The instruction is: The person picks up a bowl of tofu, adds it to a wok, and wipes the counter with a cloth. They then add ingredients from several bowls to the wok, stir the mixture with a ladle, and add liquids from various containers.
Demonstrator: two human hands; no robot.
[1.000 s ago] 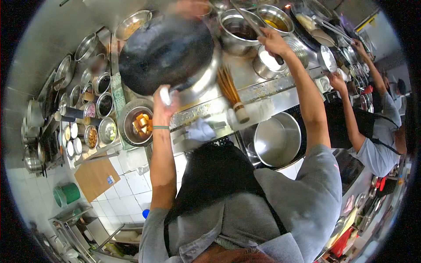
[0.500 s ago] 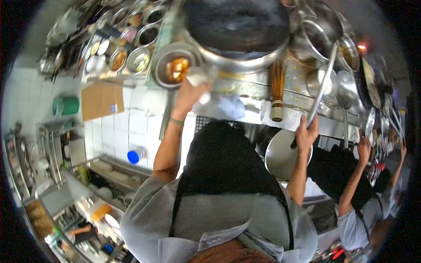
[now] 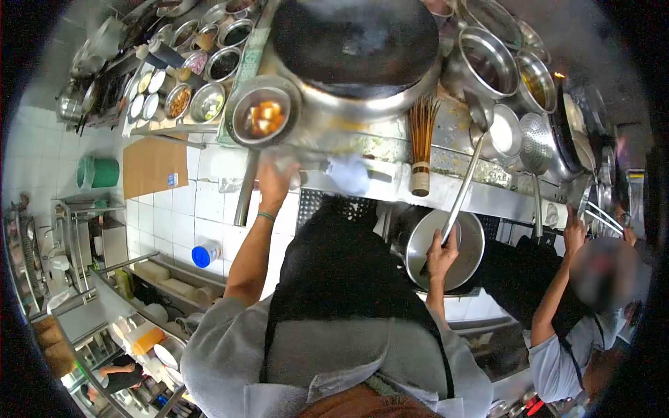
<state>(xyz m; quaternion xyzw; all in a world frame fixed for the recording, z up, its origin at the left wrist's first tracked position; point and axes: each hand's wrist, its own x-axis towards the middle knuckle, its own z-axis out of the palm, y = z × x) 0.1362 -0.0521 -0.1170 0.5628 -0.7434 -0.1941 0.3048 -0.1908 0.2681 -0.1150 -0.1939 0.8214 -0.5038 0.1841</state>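
My left hand (image 3: 273, 182), blurred by motion, is closed round what looks like a white cloth (image 3: 284, 159) at the counter's front edge. Just above it, a metal bowl (image 3: 240, 127) holds orange and white chunks (image 3: 266, 118). A folded pale cloth (image 3: 348, 174) lies to its right on the counter. My right hand (image 3: 441, 256) grips the long handle of a ladle (image 3: 463, 191), over a large white-lined pot (image 3: 470, 247). The ladle's head is beside a small metal bowl (image 3: 503, 132) with white contents. Behind these sits a large dark wok (image 3: 355, 49).
A bamboo brush (image 3: 420, 157) stands right of the wok, near a skimmer (image 3: 537, 143) and metal pots (image 3: 488, 63). Small ingredient bowls (image 3: 208, 103) crowd the left shelf. Close on the right, a co-worker's hand (image 3: 575, 235) is raised. A blue-lidded tub (image 3: 202, 256) is lower left.
My left hand has drawn back from the bowl of chunks toward the counter's edge. My right hand and the ladle are lower, its head now by the small bowl. The view has shifted slightly.
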